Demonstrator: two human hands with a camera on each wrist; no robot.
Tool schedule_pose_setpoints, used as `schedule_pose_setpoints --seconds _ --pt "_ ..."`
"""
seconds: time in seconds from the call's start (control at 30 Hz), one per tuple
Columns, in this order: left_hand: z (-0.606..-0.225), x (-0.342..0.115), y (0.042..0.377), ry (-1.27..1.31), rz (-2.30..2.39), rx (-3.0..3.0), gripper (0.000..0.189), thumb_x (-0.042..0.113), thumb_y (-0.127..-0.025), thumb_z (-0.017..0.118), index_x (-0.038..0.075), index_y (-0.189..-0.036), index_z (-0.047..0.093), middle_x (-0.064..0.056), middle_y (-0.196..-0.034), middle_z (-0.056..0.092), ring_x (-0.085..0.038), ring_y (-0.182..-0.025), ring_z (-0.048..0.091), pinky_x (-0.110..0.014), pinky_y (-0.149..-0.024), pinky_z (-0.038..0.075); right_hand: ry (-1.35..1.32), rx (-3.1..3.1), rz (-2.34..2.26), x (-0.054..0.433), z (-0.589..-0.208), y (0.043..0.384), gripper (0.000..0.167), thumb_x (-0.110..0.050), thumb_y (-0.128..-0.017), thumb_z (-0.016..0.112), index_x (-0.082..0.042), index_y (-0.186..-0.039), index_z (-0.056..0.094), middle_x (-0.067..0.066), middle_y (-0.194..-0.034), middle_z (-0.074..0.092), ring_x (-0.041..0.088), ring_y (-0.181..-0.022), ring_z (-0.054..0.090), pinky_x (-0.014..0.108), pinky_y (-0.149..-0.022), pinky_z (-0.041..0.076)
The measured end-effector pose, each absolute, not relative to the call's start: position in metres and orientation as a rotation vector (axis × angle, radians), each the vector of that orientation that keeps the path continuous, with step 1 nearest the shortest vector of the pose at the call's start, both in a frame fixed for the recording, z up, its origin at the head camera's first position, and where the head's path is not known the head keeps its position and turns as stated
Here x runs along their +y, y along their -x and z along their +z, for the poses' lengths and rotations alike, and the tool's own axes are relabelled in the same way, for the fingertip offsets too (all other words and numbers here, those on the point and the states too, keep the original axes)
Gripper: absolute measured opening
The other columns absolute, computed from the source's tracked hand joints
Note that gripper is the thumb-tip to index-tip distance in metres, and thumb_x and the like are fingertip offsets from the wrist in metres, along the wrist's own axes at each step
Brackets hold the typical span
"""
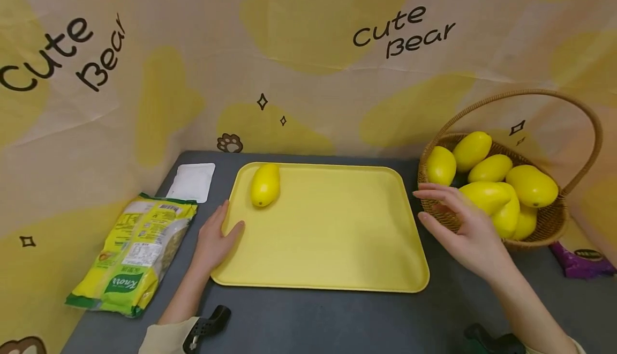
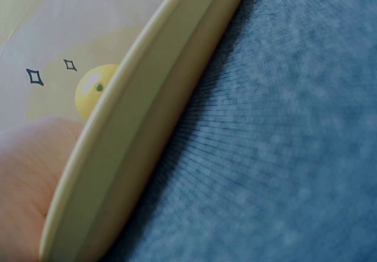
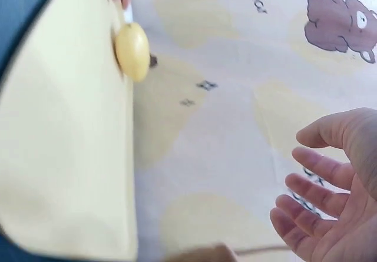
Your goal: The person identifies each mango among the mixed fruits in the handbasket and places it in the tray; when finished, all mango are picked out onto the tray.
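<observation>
A yellow oval fruit (image 1: pixel 265 185) lies in the far left corner of a yellow tray (image 1: pixel 332 231). My left hand (image 1: pixel 215 241) rests against the tray's left rim, thumb over the edge and fingers along the outside. The left wrist view shows the tray's side wall (image 2: pixel 129 126) in front of most of that hand. Nothing is held in my right hand (image 1: pixel 469 231), which hovers between the tray and a wicker basket (image 1: pixel 544 231), overlapping the basket's near left side. Its fingers look spread and loosely bent in the right wrist view. Several similar yellow fruits (image 1: pixel 532 185) fill the basket.
On the left stands a yellow-green Knorr bag (image 1: pixel 137 255), with a white packet (image 1: pixel 192 181) behind it. A purple packet (image 1: pixel 580 260) lies right of the basket. The basket's tall handle (image 1: pixel 535 92) arches over it. A printed cloth (image 1: pixel 308 49) hangs behind the grey table (image 1: pixel 328 322).
</observation>
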State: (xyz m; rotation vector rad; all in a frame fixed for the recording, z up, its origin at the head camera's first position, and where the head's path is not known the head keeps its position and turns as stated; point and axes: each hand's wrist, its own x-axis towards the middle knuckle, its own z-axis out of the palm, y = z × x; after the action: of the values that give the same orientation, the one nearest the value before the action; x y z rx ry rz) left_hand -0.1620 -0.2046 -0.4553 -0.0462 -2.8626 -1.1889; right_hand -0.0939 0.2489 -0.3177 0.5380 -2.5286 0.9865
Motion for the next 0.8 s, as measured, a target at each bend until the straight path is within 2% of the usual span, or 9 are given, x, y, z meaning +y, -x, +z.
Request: schedule_pose_setpoints --seconds 0.03,0.1,0.2,0.27,0.33,0.43,0.5,0.67,0.8 --pt "-0.456 -0.205 0.162 0.044 -1.191 -2.864 0.072 0.030 -0.099 0.055 0.001 -0.154 0.021 -0.029 -0.155 0.024 -0.046 -0.142 0.020 -0.061 -0.113 0.013 -0.523 -2.518 0.940 0.256 -0.314 0.093 0.042 -0.001 -0.086 0.072 -0.018 -0.123 0.066 0.000 -0.127 0.060 -0.004 -0.112 0.051 0.005 -0.085 0.040" --pt "-0.456 -0.204 0.161 0.040 -1.195 -2.865 0.072 0.030 -0.099 0.055 0.001 -0.155 0.021 -0.029 -0.155 0.023 -0.046 -0.142 0.019 -0.061 -0.113 0.012 -0.485 -2.513 0.825 0.271 -0.306 0.094 0.039 -0.002 -0.084 0.074 -0.014 -0.120 0.067 0.004 -0.122 0.062 0.003 -0.109 0.054 0.010 -0.083 0.040" --pt "-0.456 -0.204 0.161 0.045 -1.197 -2.856 0.071 0.029 -0.099 0.056 0.000 -0.154 0.021 -0.030 -0.154 0.024 -0.046 -0.142 0.020 -0.062 -0.113 0.011 -0.419 -2.540 0.644 0.291 -0.299 0.096 0.040 -0.004 -0.079 0.077 -0.006 -0.118 0.066 0.014 -0.119 0.061 0.026 -0.109 0.053 0.034 -0.090 0.041" --pt "-0.457 -0.204 0.162 0.051 -1.195 -2.850 0.071 0.029 -0.099 0.056 0.000 -0.154 0.022 -0.030 -0.154 0.025 -0.046 -0.142 0.020 -0.062 -0.113 0.011 -0.358 -2.587 0.523 0.303 -0.295 0.099 0.044 -0.007 -0.077 0.078 0.000 -0.117 0.063 0.023 -0.120 0.056 0.043 -0.108 0.047 0.052 -0.089 0.035" --pt "-0.457 -0.204 0.162 0.055 -1.193 -2.847 0.071 0.029 -0.099 0.056 0.000 -0.154 0.022 -0.030 -0.154 0.025 -0.046 -0.142 0.020 -0.062 -0.113 0.011 -0.312 -2.655 0.452 0.313 -0.293 0.102 0.049 -0.008 -0.076 0.078 0.006 -0.118 0.058 0.032 -0.121 0.048 0.055 -0.111 0.038 0.064 -0.090 0.027" --pt "-0.457 -0.204 0.162 0.051 -1.196 -2.848 0.071 0.028 -0.099 0.056 0.000 -0.154 0.022 -0.030 -0.154 0.025 -0.046 -0.142 0.020 -0.062 -0.113 0.010 -0.251 -2.780 0.387 0.325 -0.292 0.108 0.058 -0.017 -0.077 0.080 0.012 -0.119 0.052 0.039 -0.120 0.039 0.061 -0.112 0.028 0.068 -0.090 0.021" --pt "-0.456 -0.204 0.162 0.048 -1.198 -2.852 0.071 0.028 -0.099 0.056 0.000 -0.154 0.021 -0.029 -0.154 0.025 -0.046 -0.142 0.020 -0.061 -0.113 0.010 -0.258 -2.853 0.387 0.332 -0.292 0.113 0.063 -0.022 -0.077 0.081 0.014 -0.119 0.051 0.040 -0.119 0.038 0.062 -0.110 0.028 0.067 -0.087 0.022" --pt "-0.456 -0.203 0.161 0.051 -1.211 -2.855 0.072 0.029 -0.099 0.056 0.000 -0.154 0.021 -0.029 -0.154 0.024 -0.045 -0.142 0.019 -0.061 -0.113 0.011 -0.346 -2.992 0.356 0.346 -0.287 0.129 0.069 -0.028 -0.075 0.084 0.015 -0.120 0.053 0.039 -0.115 0.047 0.055 -0.103 0.040 0.059 -0.080 0.034" --pt "-0.455 -0.203 0.161 0.052 -1.215 -2.850 0.072 0.028 -0.099 0.056 0.000 -0.154 0.021 -0.028 -0.154 0.025 -0.045 -0.142 0.020 -0.062 -0.113 0.012 -0.373 -3.088 0.336 0.352 -0.281 0.139 0.073 -0.033 -0.078 0.082 0.013 -0.125 0.051 0.036 -0.117 0.054 0.051 -0.104 0.048 0.058 -0.081 0.040"
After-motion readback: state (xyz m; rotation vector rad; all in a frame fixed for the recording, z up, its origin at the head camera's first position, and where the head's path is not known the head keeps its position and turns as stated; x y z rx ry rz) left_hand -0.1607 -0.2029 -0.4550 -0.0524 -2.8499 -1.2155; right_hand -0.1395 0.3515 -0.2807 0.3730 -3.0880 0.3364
